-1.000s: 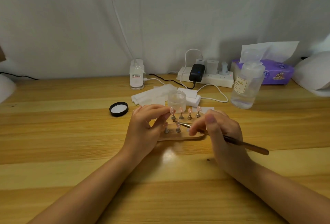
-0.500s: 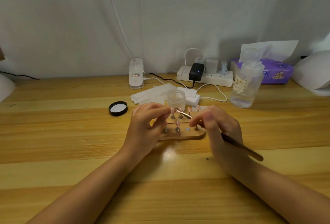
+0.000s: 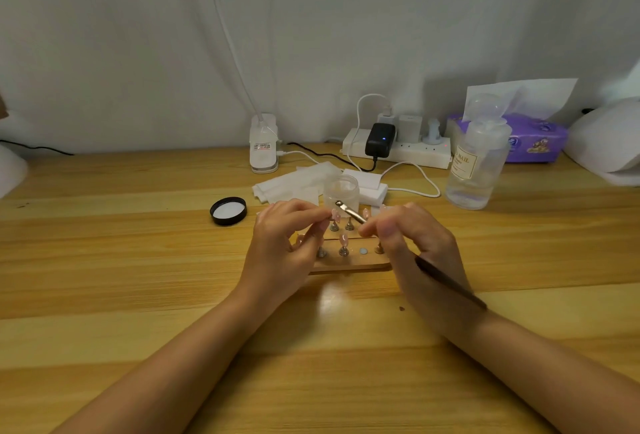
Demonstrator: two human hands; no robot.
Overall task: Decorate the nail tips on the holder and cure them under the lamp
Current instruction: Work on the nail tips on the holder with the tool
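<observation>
A wooden nail-tip holder (image 3: 349, 263) lies mid-table with several pink nail tips on small metal stands. My left hand (image 3: 284, 246) pinches one nail tip stand (image 3: 335, 216) at the back row's left end. My right hand (image 3: 412, 250) grips a thin brush (image 3: 349, 212) like a pen. Its metal end points up and left, just beside the pinched tip and in front of a small clear jar (image 3: 341, 193). One front-row spot shows a bare round magnet (image 3: 363, 251). A white curing lamp (image 3: 609, 143) sits at the far right edge.
A black jar lid (image 3: 228, 211) lies left of the holder. White wipes (image 3: 294, 186) and a white block (image 3: 370, 188) sit behind it. A clear pump bottle (image 3: 476, 163), purple tissue pack (image 3: 533, 137), power strip (image 3: 398, 153) with cables, and a white lamp base (image 3: 264, 144) line the back.
My right hand has lifted the brush from low over the front row to the back row, its end now up beside the tip pinched by my left hand.
</observation>
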